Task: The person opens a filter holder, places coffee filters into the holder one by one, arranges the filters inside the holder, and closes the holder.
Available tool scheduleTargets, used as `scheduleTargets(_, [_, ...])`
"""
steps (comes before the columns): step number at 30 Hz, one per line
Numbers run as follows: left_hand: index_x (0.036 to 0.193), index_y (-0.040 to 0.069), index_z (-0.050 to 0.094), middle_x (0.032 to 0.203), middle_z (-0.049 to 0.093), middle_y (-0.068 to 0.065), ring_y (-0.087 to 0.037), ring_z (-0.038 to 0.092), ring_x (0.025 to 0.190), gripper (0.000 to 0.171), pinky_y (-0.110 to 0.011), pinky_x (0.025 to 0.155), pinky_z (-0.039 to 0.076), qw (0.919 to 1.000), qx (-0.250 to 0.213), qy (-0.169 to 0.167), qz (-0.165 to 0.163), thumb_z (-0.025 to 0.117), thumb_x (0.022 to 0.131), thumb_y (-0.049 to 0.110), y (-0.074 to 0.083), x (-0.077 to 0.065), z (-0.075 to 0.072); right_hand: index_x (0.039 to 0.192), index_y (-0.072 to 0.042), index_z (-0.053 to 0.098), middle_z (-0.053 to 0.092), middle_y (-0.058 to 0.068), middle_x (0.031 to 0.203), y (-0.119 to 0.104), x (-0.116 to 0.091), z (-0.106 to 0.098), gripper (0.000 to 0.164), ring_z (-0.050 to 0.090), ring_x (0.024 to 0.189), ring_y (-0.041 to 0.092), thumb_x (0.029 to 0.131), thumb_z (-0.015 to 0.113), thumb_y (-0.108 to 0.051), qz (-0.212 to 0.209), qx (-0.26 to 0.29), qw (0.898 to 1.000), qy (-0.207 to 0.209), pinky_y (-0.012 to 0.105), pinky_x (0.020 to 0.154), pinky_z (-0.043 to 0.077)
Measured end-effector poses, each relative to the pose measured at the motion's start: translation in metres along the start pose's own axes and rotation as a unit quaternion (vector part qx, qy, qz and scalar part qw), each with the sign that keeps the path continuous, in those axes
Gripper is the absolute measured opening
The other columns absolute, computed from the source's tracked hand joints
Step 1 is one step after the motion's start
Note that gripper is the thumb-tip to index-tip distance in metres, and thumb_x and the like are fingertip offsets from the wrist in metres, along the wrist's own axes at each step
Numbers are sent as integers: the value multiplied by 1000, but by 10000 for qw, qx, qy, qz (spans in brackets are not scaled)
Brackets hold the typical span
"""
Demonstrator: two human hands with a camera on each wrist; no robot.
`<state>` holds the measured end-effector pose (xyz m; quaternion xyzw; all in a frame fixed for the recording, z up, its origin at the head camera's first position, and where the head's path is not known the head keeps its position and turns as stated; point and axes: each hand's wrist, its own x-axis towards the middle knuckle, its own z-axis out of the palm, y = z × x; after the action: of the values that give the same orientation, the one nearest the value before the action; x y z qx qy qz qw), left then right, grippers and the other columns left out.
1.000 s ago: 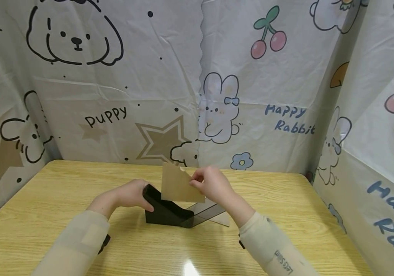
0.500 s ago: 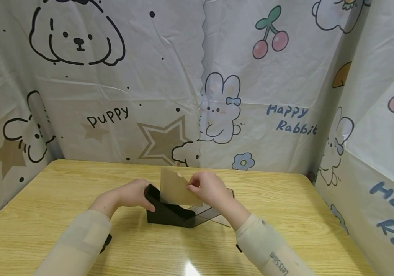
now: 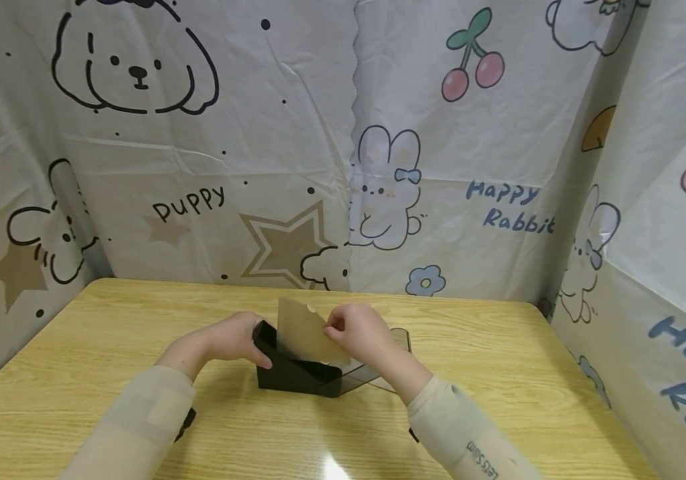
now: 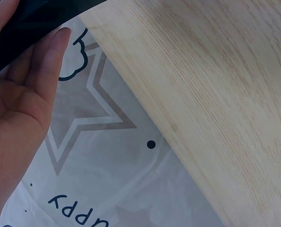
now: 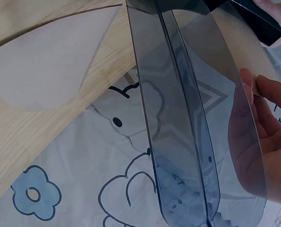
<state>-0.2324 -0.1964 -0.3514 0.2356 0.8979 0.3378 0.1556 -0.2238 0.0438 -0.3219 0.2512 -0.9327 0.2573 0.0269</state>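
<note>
A black box [image 3: 295, 379] with a hinged see-through smoky lid [image 3: 403, 339] stands on the table, its lid swung out to the right. My left hand [image 3: 235, 337] grips the box's raised left end, thumb on the near side and fingers behind. In the left wrist view, the fingers of that hand [image 4: 22, 104] lie along the dark wall. My right hand [image 3: 362, 330] pinches the right edge of a brown paper coffee filter [image 3: 303, 333]. The filter's lower edge dips into the box. Seen from the right wrist, the lid [image 5: 173, 118] crosses in front of the right hand [image 5: 261, 123].
Another coffee filter [image 5: 46, 66], with a crimped edge, lies flat on the wooden table [image 3: 247, 440], partly behind the lid in the head view. A printed cloth [image 3: 295, 133] hangs behind the table and along both sides.
My right hand has lowered the brown coffee filter and shifted slightly left, so its lower edge now sits inside the box. My left hand keeps its grip on the box.
</note>
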Motion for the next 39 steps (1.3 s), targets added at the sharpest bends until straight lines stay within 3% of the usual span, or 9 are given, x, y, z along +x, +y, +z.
scheduleTargets(5, [73,8,58,66,52,5,-11,42,61,21,-28,59,39,10000,-76,-31,29,79,72,11,1,0,0,76,-9,69,65,-1,71,-1,-1,2,12,50,60,7,86,66,-14,-50,10,10000,-62,21,58,43])
scheduleTargets(10, [76,7,60,70,56,4,-11,44,64,19,-28,61,41,9999,-114,-52,63,78,72,10,1,0,0,75,-9,69,64,-2,71,-2,-2,6,12,50,61,6,85,66,-14,-139,-122,9998,-49,21,59,43])
scheduleTargets(18, [64,12,42,58,31,5,-11,30,55,38,-27,54,31,9999,-80,28,-111,79,72,10,0,0,1,76,-10,69,65,-2,73,-2,-2,12,12,51,62,7,86,65,-16,21,-143,9997,-207,22,60,44])
scheduleTargets(21, [63,13,39,57,29,5,-12,28,54,41,-27,54,31,9998,-91,44,-158,79,72,10,-1,0,1,75,-10,69,65,-2,72,-2,-2,14,13,50,60,7,86,65,-16,1,-167,9996,-220,22,58,43])
scheduleTargets(39, [71,9,49,63,38,4,-12,35,59,30,-27,56,33,9998,-67,56,-153,79,72,10,-1,-1,1,75,-12,69,64,-4,71,-2,-1,26,12,50,61,6,85,66,-19,-72,-456,9987,-228,22,59,42])
